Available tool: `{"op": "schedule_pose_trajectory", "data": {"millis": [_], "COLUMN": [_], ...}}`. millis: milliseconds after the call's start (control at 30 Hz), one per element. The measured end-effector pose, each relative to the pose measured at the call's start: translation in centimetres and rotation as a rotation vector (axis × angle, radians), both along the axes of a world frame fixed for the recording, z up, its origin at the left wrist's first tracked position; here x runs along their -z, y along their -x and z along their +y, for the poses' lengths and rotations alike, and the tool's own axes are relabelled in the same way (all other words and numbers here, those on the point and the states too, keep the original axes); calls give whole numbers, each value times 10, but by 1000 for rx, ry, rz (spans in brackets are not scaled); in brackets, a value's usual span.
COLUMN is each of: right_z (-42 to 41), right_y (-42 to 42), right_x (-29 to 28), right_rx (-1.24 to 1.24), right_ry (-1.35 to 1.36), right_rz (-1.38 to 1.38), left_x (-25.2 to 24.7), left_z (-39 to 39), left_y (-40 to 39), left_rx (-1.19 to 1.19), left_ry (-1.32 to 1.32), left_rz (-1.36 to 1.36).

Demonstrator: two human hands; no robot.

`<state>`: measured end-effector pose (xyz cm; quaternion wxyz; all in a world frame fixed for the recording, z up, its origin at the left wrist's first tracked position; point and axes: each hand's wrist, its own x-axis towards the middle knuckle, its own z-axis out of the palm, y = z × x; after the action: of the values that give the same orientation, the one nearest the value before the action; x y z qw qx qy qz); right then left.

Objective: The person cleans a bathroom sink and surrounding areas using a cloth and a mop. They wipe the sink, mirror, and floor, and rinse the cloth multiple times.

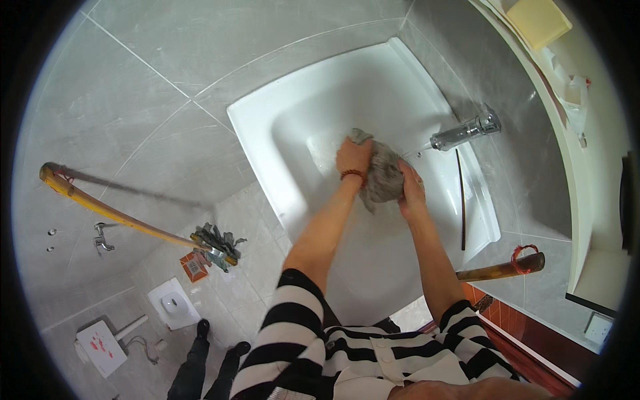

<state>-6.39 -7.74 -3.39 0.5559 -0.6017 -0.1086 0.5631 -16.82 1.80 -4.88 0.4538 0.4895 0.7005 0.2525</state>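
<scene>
A wet grey cloth (386,175) is bunched between my two hands above the basin of a white ceramic sink (345,260). My left hand (353,157), with a reddish bracelet at the wrist, grips the cloth's left side. On its right side my right hand (413,186) holds it, fingers along the edge. Water runs from the chrome faucet (462,134) towards the cloth. Some water lies in the basin beneath. The cloth hides part of the fingers.
A mop (120,212) with a wooden handle leans on the tiled wall at left. A thin dark stick (460,200) lies on the sink's right rim, near another wooden handle (505,267). Beyond are a squat toilet (174,303), a wall faucet (101,237) and a person's legs (192,362).
</scene>
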Motion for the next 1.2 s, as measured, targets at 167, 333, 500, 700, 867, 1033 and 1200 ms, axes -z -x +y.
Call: {"op": "schedule_pose_trajectory", "data": {"millis": [167,333,500,700,867,1033,1200], "right_z": [-45,-61,-77,-80,-32,-6,-4], "right_y": [-5,-13,10,-20,-1,-21,-7], "right_x": [-20,-23,-82,-43,-12,52,34], "right_rx": [-40,16,-167,116,261,354,172], "right_ry": [-32,-73,-158,-205,46,51,-30], "right_rz": [95,310,240,174,442,361,127], "left_x": [-19,-41,27,7,10,-22,10], "left_z": [-41,-100,-85,-55,-78,-115,-8], "left_y": [19,36,47,23,-16,-52,-36], "left_rx": [170,629,-169,-122,128,263,227], "left_ry": [-41,-222,546,637,-330,-669,-121], "left_rz": [-255,-297,-1203,-1566,-357,74,0]}}
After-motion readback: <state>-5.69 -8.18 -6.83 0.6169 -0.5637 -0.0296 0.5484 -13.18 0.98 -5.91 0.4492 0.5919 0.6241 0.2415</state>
